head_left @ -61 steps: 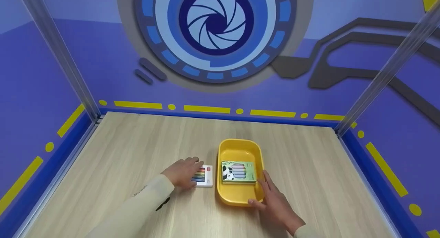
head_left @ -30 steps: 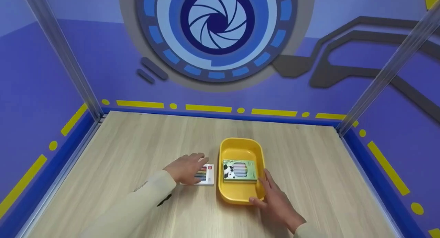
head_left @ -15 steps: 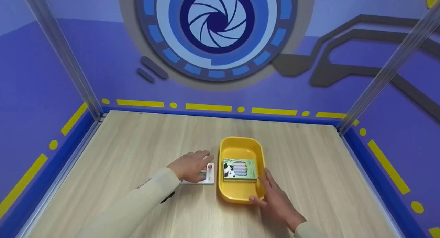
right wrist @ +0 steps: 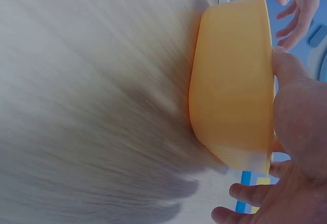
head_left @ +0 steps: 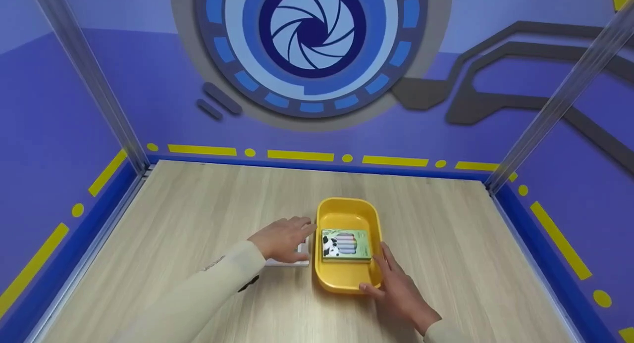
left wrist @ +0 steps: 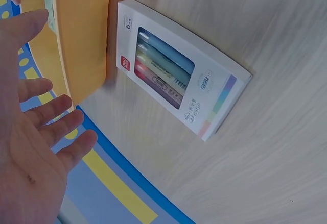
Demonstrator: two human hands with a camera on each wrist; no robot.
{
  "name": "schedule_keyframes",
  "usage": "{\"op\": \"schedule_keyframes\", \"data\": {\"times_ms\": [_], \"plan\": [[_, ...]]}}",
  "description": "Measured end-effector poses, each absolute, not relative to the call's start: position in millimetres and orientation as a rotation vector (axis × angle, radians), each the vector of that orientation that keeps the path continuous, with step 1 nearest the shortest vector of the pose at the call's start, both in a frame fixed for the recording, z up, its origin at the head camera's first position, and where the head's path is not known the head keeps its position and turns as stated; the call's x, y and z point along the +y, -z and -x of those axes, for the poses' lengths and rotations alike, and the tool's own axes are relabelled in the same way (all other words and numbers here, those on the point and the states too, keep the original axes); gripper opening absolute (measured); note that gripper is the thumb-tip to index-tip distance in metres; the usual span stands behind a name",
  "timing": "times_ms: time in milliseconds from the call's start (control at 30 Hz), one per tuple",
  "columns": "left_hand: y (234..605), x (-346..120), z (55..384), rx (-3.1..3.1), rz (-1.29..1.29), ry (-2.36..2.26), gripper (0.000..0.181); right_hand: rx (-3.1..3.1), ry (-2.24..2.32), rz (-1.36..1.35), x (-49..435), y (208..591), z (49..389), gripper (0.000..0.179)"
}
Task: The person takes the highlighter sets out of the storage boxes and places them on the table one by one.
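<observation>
My left hand (head_left: 283, 239) hovers over a flat white box of highlighters (left wrist: 166, 71) lying on the table, left of the yellow tub. In the left wrist view its fingers are spread and relaxed, with nothing in them and a gap to the box. From the head view the hand hides most of that box. The yellow tub (head_left: 344, 281) stands upright, and my right hand (head_left: 403, 296) holds its near right corner, thumb and fingers at the rim. Inside the tub lies a green box with a panda picture (head_left: 346, 245), coloured sticks showing through its window.
The wooden table (head_left: 223, 199) ends at a blue-purple back wall (head_left: 307, 140) with yellow dashes. Side panels and metal posts (head_left: 89, 80) enclose the left and right.
The left hand has shifted right towards the tub, from the white box's left part to over its right end, covering more of it. The right hand and both boxes stay in place.
</observation>
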State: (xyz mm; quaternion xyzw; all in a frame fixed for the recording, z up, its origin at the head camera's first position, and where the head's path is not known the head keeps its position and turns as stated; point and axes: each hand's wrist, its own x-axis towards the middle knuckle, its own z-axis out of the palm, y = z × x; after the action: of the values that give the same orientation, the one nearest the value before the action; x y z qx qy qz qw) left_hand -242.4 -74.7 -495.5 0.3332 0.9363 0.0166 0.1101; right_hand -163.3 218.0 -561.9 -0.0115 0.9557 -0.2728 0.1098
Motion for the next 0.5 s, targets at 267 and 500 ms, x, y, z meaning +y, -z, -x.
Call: {"op": "schedule_keyframes", "data": {"times_ms": [267,500], "plan": [[499,-67,242,2.762,-0.989,-0.068,0.075,2.801,0.819,0.023,218,563,164,0.099],[502,-61,244,2.772,-1.020,-0.064,0.075,2.794,0.829,0.007,218,563,164,0.099]]}}
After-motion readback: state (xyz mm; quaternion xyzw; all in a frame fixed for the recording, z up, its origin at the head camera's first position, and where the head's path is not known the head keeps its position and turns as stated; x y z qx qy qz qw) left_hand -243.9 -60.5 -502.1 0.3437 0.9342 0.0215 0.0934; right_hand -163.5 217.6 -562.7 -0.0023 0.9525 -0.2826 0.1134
